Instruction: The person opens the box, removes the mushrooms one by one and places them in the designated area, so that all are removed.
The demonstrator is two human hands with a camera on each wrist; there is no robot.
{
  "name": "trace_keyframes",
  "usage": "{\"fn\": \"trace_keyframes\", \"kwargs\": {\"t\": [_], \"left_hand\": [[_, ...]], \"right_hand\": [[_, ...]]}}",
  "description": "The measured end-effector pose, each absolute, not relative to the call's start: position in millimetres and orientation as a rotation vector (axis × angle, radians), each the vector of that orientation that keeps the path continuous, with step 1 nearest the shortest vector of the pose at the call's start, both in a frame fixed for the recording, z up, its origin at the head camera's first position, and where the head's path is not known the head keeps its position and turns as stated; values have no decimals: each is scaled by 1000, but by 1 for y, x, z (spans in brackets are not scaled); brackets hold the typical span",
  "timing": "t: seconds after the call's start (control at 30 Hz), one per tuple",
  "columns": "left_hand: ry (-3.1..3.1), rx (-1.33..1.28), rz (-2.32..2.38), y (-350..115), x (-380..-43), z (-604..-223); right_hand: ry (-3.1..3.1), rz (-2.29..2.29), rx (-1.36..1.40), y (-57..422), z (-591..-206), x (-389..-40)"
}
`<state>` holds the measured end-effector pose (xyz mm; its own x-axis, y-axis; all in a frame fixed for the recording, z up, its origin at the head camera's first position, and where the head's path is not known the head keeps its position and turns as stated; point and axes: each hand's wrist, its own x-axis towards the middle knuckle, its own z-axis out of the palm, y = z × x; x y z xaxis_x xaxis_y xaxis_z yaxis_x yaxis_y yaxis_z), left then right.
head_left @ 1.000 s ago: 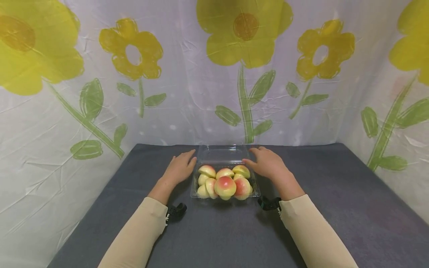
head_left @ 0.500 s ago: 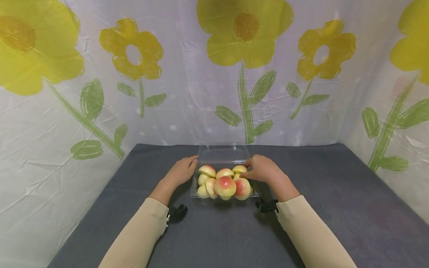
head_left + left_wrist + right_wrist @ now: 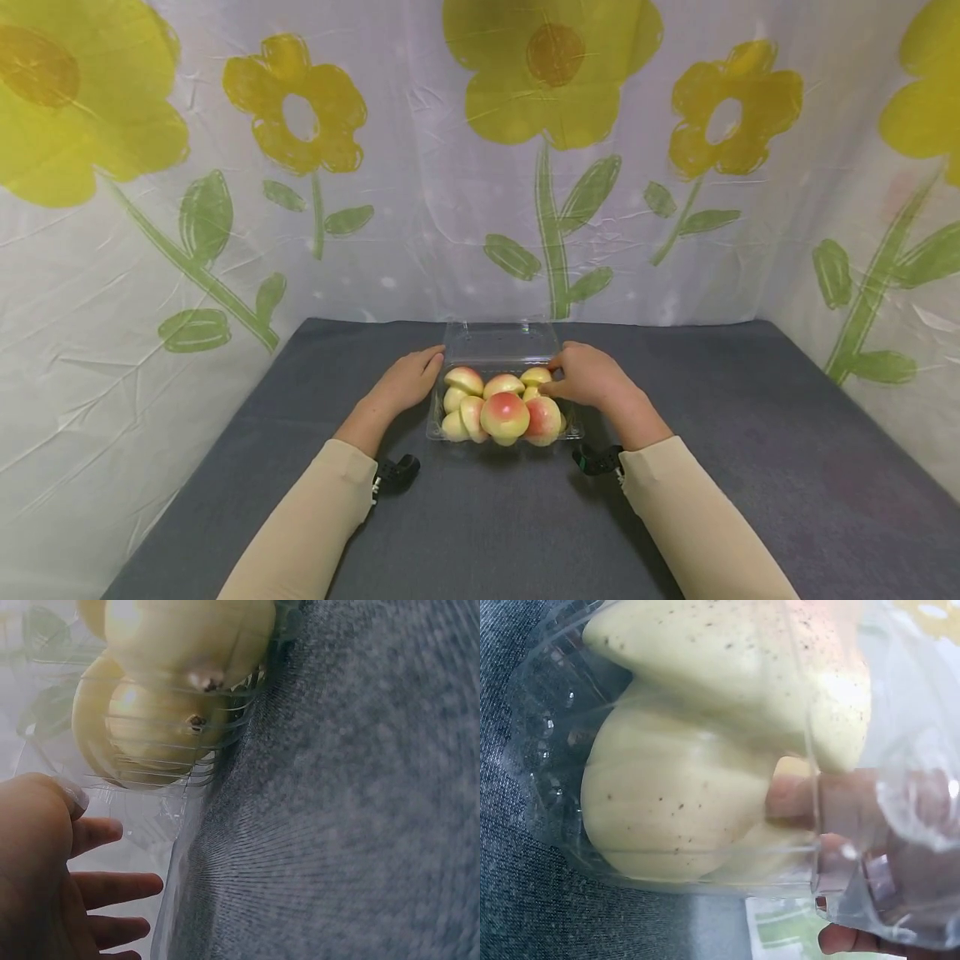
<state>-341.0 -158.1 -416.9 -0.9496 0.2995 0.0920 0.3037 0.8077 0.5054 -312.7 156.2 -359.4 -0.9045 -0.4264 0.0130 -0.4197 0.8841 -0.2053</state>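
Observation:
A clear plastic clamshell box (image 3: 435, 417) sits with its lid (image 3: 501, 342) raised at the back. It holds several yellow, red-blushed mushroom-shaped fruits (image 3: 505, 415) with rounded caps and narrower stalks. My right hand (image 3: 596, 377) reaches over the box's right side and grips the back right fruit (image 3: 537, 377). Its thumb (image 3: 791, 799) lies by that fruit's neck in the right wrist view; the fingertips behind are hidden. My left hand (image 3: 407, 381) is at the box's left side with its fingers spread. In the left wrist view the thumb (image 3: 75, 796) is close to the box wall; contact is unclear.
The box stands on a dark grey cloth-covered table (image 3: 495, 533). Close behind the table's far edge hangs a pale curtain (image 3: 405, 208) printed with yellow flowers, which also runs along both sides. Black wrist cameras (image 3: 397, 472) sit below each hand.
My right hand has come inward and down from beside the lid to the back right fruit. The left hand has shifted slightly right, closer against the box. Box and fruits look unmoved.

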Motion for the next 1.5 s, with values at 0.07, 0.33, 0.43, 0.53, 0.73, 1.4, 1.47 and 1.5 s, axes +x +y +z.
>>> {"fn": "trace_keyframes", "kwargs": {"t": [0.07,0.33,0.43,0.53,0.73,1.4,1.47,1.5], "left_hand": [[-2980,-491,-839,-158,-340,-416],[-2981,-479,-858,-156,-338,-415],[-2980,-487,-862,-156,-338,-416],[-2975,-492,-858,-156,-339,-417],[-2980,-493,-861,-156,-340,-418],[-2984,-500,-871,-158,-339,-412],[-2986,-502,-870,-158,-339,-411],[-2987,-502,-870,-158,-338,-411]], "right_hand": [[3027,-296,-695,156,-359,-312],[3083,-255,-756,157,-358,-309],[3108,-251,-767,158,-357,-308],[3123,-249,-777,159,-354,-307],[3146,-281,-794,159,-345,-302],[3203,-486,-691,184,-314,-296],[3205,-486,-667,189,-312,-297],[3207,-485,-657,191,-312,-297]]}}
